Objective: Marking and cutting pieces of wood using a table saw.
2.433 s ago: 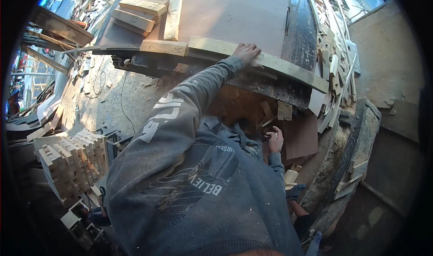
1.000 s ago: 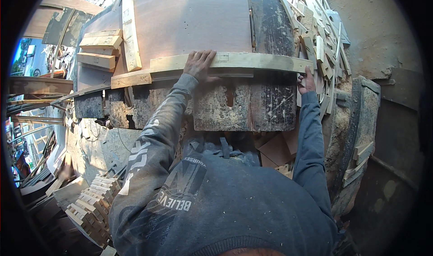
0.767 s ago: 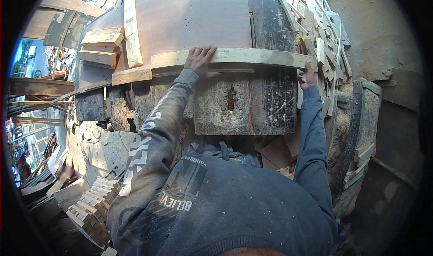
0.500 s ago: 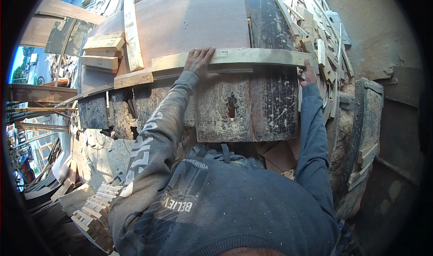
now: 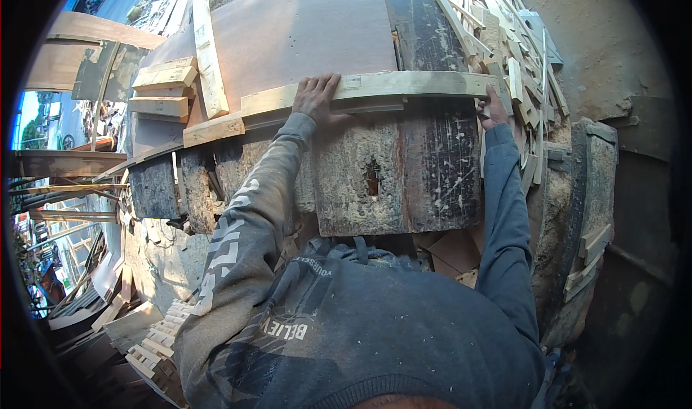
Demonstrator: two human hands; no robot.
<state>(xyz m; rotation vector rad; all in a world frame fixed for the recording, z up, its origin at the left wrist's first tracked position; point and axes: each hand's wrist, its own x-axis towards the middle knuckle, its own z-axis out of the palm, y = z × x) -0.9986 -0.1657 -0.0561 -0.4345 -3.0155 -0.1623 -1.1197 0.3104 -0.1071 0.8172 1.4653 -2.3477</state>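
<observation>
A long pale wooden plank (image 5: 414, 85) lies across the near edge of a reddish plywood sheet (image 5: 317, 30) and over the worn, dark workbench (image 5: 432, 171). My left hand (image 5: 316, 98) is closed over the plank left of its middle, fingers bent over the top face. At the plank's right end, my right hand (image 5: 494, 110) grips it with the thumb raised against the end; its other fingers are partly hidden. A shorter wood piece (image 5: 215, 130) sits under or against the plank's left end, along a thin strip at the sheet's edge.
Short wood blocks (image 5: 160, 106) are stacked at the left beside an upright-lying batten (image 5: 209, 56). A heap of offcuts (image 5: 515, 70) lies past my right hand. Cut wood pieces (image 5: 160, 344) are piled at lower left, and a rough timber stand (image 5: 577, 221) is at right.
The view has shifted slightly. Both hands keep their hold on the plank, which stays in nearly the same place on the sheet.
</observation>
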